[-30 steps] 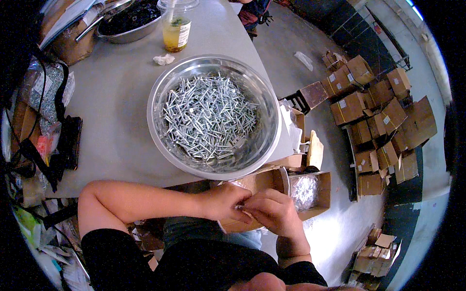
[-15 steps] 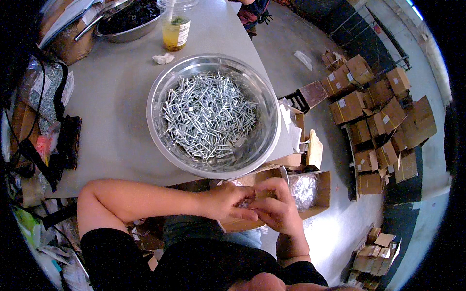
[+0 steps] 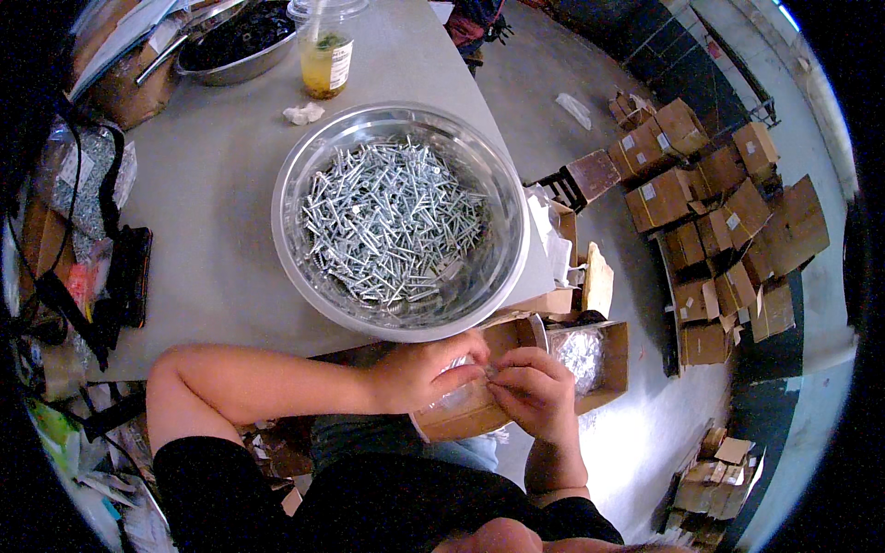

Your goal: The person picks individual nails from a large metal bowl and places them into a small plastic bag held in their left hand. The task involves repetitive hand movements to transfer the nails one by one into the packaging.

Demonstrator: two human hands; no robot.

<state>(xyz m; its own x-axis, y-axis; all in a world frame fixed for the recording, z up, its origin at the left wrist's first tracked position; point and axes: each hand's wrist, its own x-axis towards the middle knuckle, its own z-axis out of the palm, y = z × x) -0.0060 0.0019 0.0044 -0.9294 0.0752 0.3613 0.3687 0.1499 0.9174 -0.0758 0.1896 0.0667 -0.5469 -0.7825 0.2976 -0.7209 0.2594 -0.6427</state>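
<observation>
Just below the near rim of a large steel bowl [image 3: 288,249], my two hands work close together. A heap of silver screws [image 3: 392,226] fills the bowl. My left hand [image 3: 419,373] is closed on a small clear plastic bag [image 3: 455,394], whose contents I cannot make out. Fingertips of my right hand [image 3: 539,392] are pinched together at the bag's edge, almost touching the left fingers. Beneath both hands is an open cardboard box [image 3: 452,424]. Beside it, another cardboard box [image 3: 608,392] contains clear plastic bags [image 3: 579,358].
Beyond the bowl on the grey table [image 3: 212,184] stand a drink cup [image 3: 326,64], a crumpled tissue [image 3: 303,113] and a basin [image 3: 249,69] of dark pieces. A black case [image 3: 135,276] lies left. Cardboard boxes [image 3: 696,221] are stacked on the floor at right.
My hands have drawn slightly apart and turned, with the left fingers now higher and the right hand pinching lower. The view has shifted a little; the bowl and screws look the same.
</observation>
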